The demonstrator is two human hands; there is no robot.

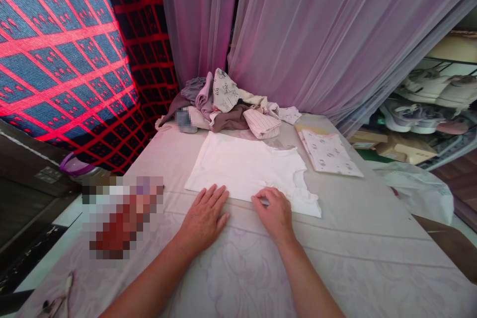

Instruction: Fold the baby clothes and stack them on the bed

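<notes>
A white sleeveless child's top [238, 161] lies spread sideways on the bed, its hem to the left and its ruffled shoulders to the right. My left hand [204, 216] rests flat on its near edge, close to the hem, fingers stretched out. Further right, my right hand [276, 211] has thumb and fingers curled together in a pinch at the same near edge, by the ruffle. The fingertips hide the bit of cloth there.
Behind the top is a pile of crumpled clothes [227, 114]. To the right lies a folded printed garment [328, 151] on a flat tan piece. A blurred reddish item [122, 218] sits at left, near a cable [69, 285]. Purple curtains [298, 35] hang behind; shoes [410, 117] stand on a rack.
</notes>
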